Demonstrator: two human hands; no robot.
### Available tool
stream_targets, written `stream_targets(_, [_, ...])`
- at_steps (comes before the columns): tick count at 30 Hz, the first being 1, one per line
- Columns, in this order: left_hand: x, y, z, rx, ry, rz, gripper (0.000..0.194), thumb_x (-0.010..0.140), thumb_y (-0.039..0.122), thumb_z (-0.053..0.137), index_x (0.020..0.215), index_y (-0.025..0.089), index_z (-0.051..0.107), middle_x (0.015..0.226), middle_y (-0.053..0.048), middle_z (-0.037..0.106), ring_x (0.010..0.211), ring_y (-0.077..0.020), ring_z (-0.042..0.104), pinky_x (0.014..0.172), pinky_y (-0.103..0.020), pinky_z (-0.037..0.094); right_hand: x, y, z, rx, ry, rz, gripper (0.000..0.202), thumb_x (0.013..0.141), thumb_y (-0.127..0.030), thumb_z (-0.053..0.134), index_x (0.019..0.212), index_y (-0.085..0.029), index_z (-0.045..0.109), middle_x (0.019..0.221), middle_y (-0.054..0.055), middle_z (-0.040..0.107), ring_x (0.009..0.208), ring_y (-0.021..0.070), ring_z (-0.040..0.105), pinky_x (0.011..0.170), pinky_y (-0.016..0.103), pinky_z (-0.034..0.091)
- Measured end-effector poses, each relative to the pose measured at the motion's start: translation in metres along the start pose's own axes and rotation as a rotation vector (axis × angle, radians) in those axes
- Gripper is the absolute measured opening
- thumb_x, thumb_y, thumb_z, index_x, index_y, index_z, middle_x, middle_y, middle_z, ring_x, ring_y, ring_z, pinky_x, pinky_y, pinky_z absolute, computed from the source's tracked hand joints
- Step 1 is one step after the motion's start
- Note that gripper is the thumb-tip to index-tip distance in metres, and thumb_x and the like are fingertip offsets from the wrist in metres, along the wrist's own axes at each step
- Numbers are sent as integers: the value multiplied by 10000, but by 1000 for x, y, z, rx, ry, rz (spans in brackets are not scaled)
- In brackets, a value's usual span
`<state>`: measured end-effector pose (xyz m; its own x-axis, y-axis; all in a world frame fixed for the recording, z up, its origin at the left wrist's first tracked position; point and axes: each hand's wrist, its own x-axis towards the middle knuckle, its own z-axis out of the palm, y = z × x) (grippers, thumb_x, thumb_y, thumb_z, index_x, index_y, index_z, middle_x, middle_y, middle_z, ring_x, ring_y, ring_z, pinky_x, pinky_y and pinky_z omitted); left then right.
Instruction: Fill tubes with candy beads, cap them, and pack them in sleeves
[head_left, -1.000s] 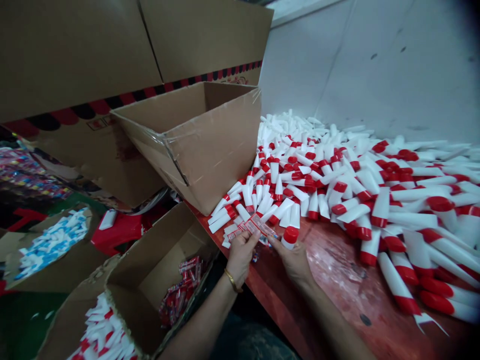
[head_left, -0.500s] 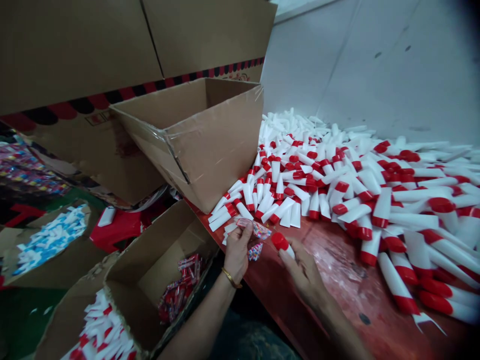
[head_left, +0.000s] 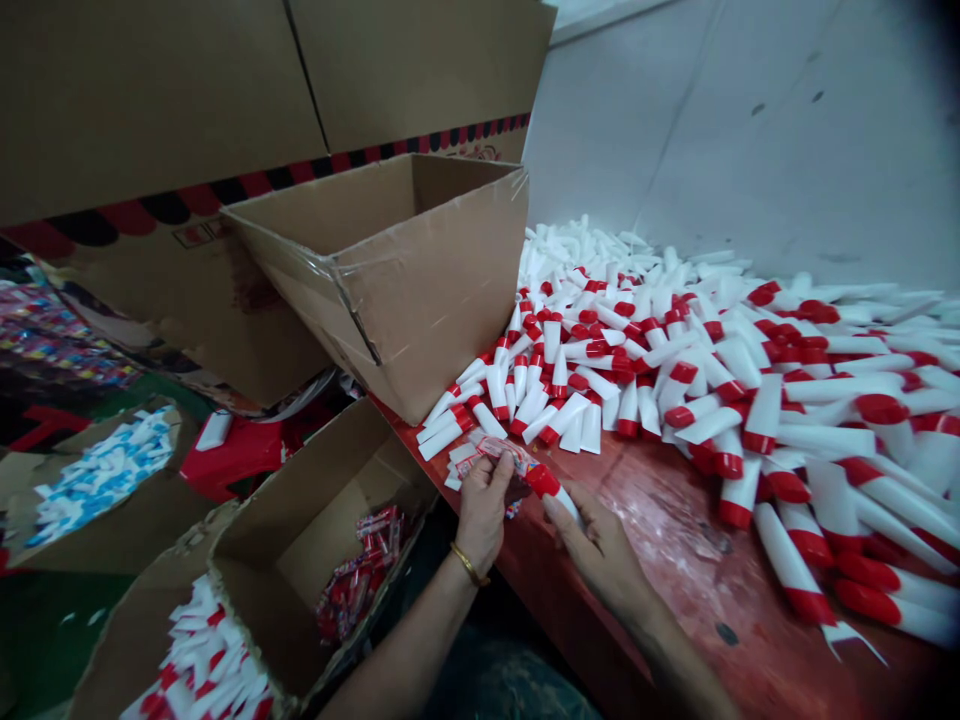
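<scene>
My left hand [head_left: 484, 505], with a gold bangle at the wrist, pinches a clear printed plastic wrapper [head_left: 517, 453] over the front edge of the red table. In my right hand [head_left: 596, 540] is a white tube with a red cap [head_left: 551, 487], held by its white body. Its red cap end points up and left and meets the wrapper's end; whether it is inside the opening I cannot tell. Beyond both hands lies a large heap of white tubes with red caps [head_left: 562, 410]. A few more printed wrappers [head_left: 461, 460] partly show behind my left hand.
A tall cardboard box [head_left: 435, 300] stands at the table's left edge. Below left, an open carton [head_left: 300, 550] holds red wrapped pieces [head_left: 360, 570]. Other cartons hold red-and-white tubes [head_left: 210, 660] and blue-and-white pieces [head_left: 105, 475]. A pale wall [head_left: 712, 130] rises behind the heap.
The capped tube in my right hand has moved left and now meets the wrapper. My left hand has shifted slightly right and down, still pinching the wrapper.
</scene>
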<state>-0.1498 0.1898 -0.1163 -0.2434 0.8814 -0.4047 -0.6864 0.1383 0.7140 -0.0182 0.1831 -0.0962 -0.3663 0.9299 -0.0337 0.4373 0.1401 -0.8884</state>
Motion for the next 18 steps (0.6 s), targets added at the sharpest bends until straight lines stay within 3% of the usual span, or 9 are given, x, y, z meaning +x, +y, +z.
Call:
stream_targets(8, [-1,8,0,-55,41,-26,362,558,409,757,733,146,580,644,23,616,561,-89,558,573,-212,442,4,2,4,14,362,22,257,757,-407,597,827,-162,560,689,4,593,592,140,533,545,240,436])
stream_targets(14, [-1,-11,-3,145,-25,87,312,612,420,713,670,134,602,578,25,581,524,-80,495,543,-204,397,17,3,6,-56,360,-189,229,721,-199,566,948,-177,590,869,40,634,764,172,595,694,286,482])
stream_targets(18, [-2,-14,-8,349,-12,103,353,611,463,696,603,122,603,521,5,569,498,-94,482,509,-211,388,20,12,6,-159,461,-290,174,745,-186,552,910,-176,606,832,37,655,726,168,612,664,276,485])
